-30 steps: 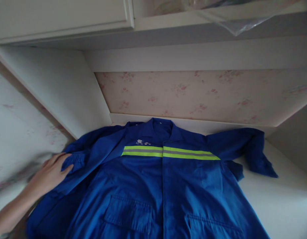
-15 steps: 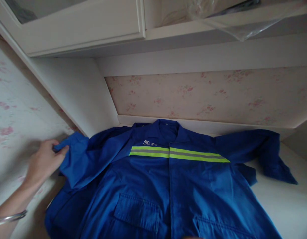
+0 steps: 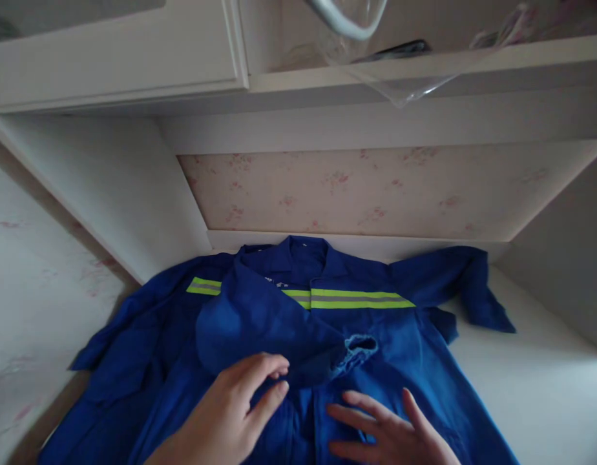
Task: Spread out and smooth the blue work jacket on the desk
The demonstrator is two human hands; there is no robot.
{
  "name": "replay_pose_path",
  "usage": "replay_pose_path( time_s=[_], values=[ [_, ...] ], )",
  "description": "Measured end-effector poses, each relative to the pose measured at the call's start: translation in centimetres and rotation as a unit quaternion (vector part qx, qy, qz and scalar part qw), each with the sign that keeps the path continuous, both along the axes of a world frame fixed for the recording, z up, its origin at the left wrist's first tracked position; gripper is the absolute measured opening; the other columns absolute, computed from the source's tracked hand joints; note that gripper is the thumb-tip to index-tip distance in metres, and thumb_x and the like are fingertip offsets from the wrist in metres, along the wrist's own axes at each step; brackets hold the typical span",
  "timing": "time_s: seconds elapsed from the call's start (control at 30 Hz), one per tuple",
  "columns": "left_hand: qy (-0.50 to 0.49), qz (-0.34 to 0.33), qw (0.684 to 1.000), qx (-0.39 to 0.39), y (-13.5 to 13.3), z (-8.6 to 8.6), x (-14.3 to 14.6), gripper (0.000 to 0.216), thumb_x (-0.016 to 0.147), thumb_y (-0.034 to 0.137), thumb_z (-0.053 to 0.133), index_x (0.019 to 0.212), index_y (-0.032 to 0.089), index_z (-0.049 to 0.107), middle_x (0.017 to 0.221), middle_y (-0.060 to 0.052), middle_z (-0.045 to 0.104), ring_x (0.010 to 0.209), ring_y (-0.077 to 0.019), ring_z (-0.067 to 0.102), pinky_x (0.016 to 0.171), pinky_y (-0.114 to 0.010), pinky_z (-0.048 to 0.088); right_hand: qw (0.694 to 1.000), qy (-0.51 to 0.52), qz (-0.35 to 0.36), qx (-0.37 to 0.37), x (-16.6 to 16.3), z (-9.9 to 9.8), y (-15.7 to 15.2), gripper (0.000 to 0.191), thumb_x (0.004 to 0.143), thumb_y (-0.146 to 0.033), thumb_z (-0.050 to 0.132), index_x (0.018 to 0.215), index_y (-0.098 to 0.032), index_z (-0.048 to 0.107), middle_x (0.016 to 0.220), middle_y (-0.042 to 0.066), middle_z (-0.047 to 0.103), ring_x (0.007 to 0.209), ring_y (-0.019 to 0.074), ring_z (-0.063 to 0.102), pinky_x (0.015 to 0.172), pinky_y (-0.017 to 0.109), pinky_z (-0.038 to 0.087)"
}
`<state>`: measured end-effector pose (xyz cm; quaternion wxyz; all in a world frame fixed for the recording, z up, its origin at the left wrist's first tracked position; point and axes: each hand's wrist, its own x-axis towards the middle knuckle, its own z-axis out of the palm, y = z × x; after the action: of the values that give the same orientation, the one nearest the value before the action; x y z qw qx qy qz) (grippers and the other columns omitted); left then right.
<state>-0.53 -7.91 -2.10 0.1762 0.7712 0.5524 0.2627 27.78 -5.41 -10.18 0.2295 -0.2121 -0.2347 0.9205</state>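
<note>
A blue work jacket (image 3: 395,349) with a lime and grey reflective stripe lies front up, collar toward the back wall. Its left-hand sleeve (image 3: 279,323) is folded across the chest, so the elastic cuff (image 3: 360,349) sits near the middle and part of the stripe and logo is covered. My left hand (image 3: 235,407) is over the folded sleeve, thumb and bent fingers apart, holding nothing visible. Fingers spread, my right hand (image 3: 390,429) hovers over or rests on the jacket front below the cuff; contact cannot be told.
Another blue garment (image 3: 134,349) with a similar stripe shows under the jacket on the left. Beneath both is a white surface (image 3: 545,387). Overhead, a shelf (image 3: 473,61) holds clear plastic that hangs over its edge. A white side panel (image 3: 119,187) stands at left.
My left hand has brought the sleeve from the left across the chest and let go of it. My right hand has come into view. The camera view has shifted slightly.
</note>
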Motion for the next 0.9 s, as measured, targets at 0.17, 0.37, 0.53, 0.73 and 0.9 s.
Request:
replay_pose_path(
  time_s=[0.17,0.37,0.53,0.73,0.9],
  values=[
    [0.173,0.043,0.984,0.023,3.3,-7.1,-3.0,0.043,0.094,0.045,0.05,0.134,0.028,0.054,0.139,-0.007,0.058,0.127,-0.0264,0.054,0.107,-0.048,0.046,0.964,-0.215,-0.158,0.006,3.4,-1.5,0.3,0.057,0.079,-0.077,0.054,0.101,-0.026,0.068,0.124,0.007,0.065,0.107,0.0272,0.062,0.077,0.036,0.053],
    [0.261,-0.013,0.965,-0.035,1.3,-11.2,-2.9,0.075,0.086,0.051,0.061,0.151,0.04,0.025,0.163,-0.008,0.015,0.144,-0.0373,0.026,0.109,-0.066,0.033,0.928,-0.33,-0.164,0.056,2.2,-0.4,2.9,0.077,0.084,-0.072,0.051,0.149,-0.042,0.024,0.139,0.009,0.052,0.081,0.0209,0.067,0.055,0.03,0.053],
    [0.252,0.006,0.967,-0.025,1.1,-10.5,-2.9,0.069,0.086,0.056,0.058,0.148,0.04,0.033,0.16,-0.004,0.026,0.143,-0.0346,0.031,0.108,-0.063,0.037,0.913,-0.341,0.009,0.226,3.3,-0.4,2.8,0.08,0.074,-0.043,0.078,0.144,-0.027,0.042,0.121,0.008,0.062,0.09,0.0205,0.067,0.064,0.025,0.055],
    [0.28,0.005,0.954,0.107,1.9,-12.4,0.8,0.058,0.094,0.05,0.047,0.148,0.033,0.034,0.153,-0.003,0.039,0.134,-0.0259,0.047,0.101,-0.055,0.051,0.899,-0.332,0.043,0.284,10.7,1.0,7.6,0.047,0.088,-0.047,0.064,0.125,-0.019,0.061,0.094,0.007,0.073,0.078,0.0172,0.071,0.071,0.027,0.055],
    [0.337,0.004,0.917,0.214,2.6,-16.0,2.4,0.057,0.091,0.055,0.049,0.143,0.033,0.043,0.15,0.0,0.044,0.13,-0.0285,0.052,0.098,-0.058,0.048,0.797,-0.433,-0.415,0.076,18.2,0.3,17.1,0.037,0.095,-0.034,0.057,0.129,-0.023,0.046,0.112,0.012,0.069,0.075,0.0158,0.07,0.065,0.027,0.058]
  ],
)
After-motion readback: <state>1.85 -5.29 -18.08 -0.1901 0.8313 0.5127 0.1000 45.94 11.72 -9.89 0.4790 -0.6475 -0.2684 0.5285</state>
